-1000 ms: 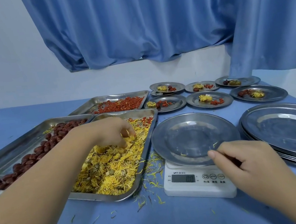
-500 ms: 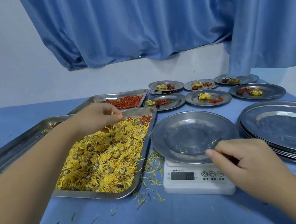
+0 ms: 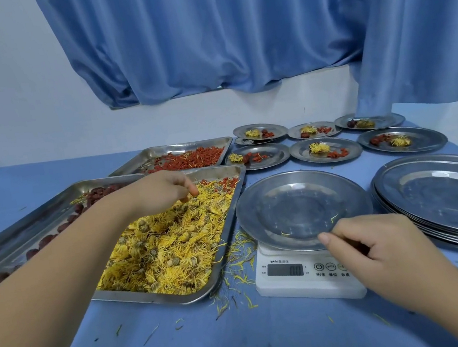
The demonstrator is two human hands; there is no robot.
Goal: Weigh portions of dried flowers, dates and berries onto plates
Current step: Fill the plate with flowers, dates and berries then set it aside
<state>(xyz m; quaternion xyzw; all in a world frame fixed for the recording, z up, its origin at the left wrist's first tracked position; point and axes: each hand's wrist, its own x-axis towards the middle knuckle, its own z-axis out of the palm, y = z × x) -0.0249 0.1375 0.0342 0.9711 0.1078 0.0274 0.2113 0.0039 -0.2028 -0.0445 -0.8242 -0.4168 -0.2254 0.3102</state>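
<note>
A steel tray of yellow dried flowers (image 3: 174, 251) lies at centre left. My left hand (image 3: 161, 190) hovers over its far end, fingertips pinched together and pointing down, with a bit of yellow flower showing at them. To the right, an almost bare steel plate (image 3: 299, 192) rests on a white digital scale (image 3: 307, 278) whose display reads 0.0. My right hand (image 3: 383, 248) grips that plate's near rim, thumb on top. A tray of dark red dates (image 3: 36, 231) sits at the left, partly behind my left arm. A tray of red berries (image 3: 186, 159) is behind.
A stack of bare steel plates (image 3: 450, 198) stands at the right. Several small plates (image 3: 326, 152) with flowers, dates and berries line the back. Loose petals (image 3: 241, 261) litter the blue tabletop (image 3: 249, 344) between tray and scale. A blue curtain (image 3: 229, 29) hangs behind.
My left hand has lifted out of the flower pile with its fingers pinched and drifted right over the tray's far end. My right hand has stayed on the plate's rim.
</note>
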